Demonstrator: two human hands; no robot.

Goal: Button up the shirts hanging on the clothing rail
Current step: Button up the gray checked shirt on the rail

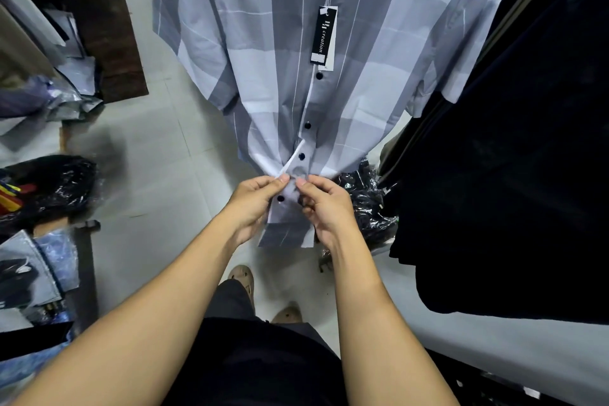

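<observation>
Floor (158, 148): pale tiles with thin grey joints.
Mat (108, 26): brown, lying flat on the tiles.
Grey packs (75, 99): plastic-wrapped, touching the mat's near corner.
Black bundle (365, 201): plastic-wrapped, well right of the mat.
Shoes (242, 277): 2, tan, well apart from the mat, nearer the camera.

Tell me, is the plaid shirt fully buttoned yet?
Not fully. The plaid shirt gapes at its lower placket, where left hand and right hand pinch it; higher buttons look fastened.

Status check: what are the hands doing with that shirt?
Left hand, right hand pinching gray plaid shirt front near hem. Upper buttons look fastened. Nothing blocking.
</observation>
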